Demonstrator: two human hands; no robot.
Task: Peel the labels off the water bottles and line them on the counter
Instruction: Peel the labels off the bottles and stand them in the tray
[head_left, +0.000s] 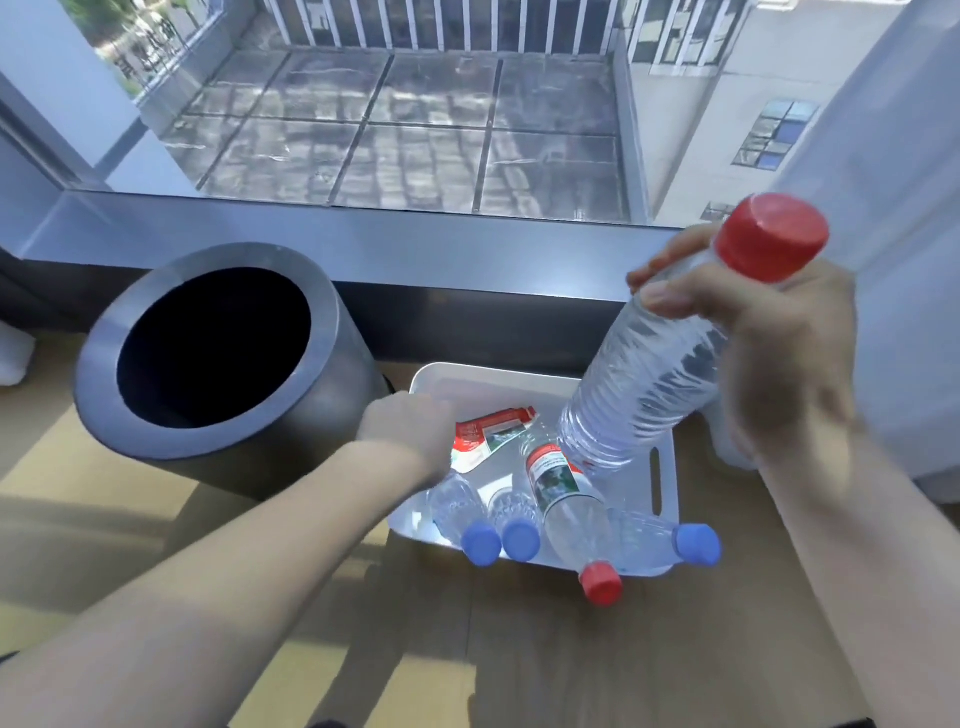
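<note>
The bare, ribbed clear bottle (639, 379) slants above the white tray (670, 483), with its red cap up and to the right and its base down-left. The right hand (753, 332) grips its neck. The left hand (410, 428) reaches into the tray, touching a peeled red label (488, 434), but I cannot tell whether it grips the label. A labelled bottle (558, 483) lies in the tray, and a dark bin (332, 415) stands beside the tray.

- We're indoors and high up, in what looks like an office block, though the room's exact kind is unclear.
- A wide window (415, 104) with a grey sill (363, 228) overlooks a tiled roof terrace (431, 150) and the neighbouring building (696, 135).
- A round dark waste bin (332, 410) stands on wood-grain boards (519, 654).
</note>
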